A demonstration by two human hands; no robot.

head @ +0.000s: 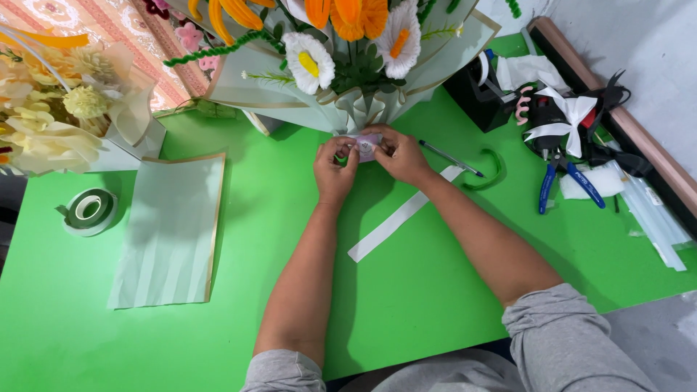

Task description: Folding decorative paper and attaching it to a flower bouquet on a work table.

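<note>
Head cam: left hand (334, 170) & right hand (398, 154) both pinch small pale ribbon piece (367, 143) at bouquet (348, 80) base w/ tight grip—looks light, soft, prob. crushable; best held at edges.

Both bare forearms reach forward from grey pushed-up sleeves, converging toward the far middle of the worktop. The left hand (334, 168) and the right hand (401, 154) sit close together, knuckles up, with fingertips curled inward and pinched toward each other. The wrists are nearly straight, and the elbows are spread apart near the near edge.
</note>
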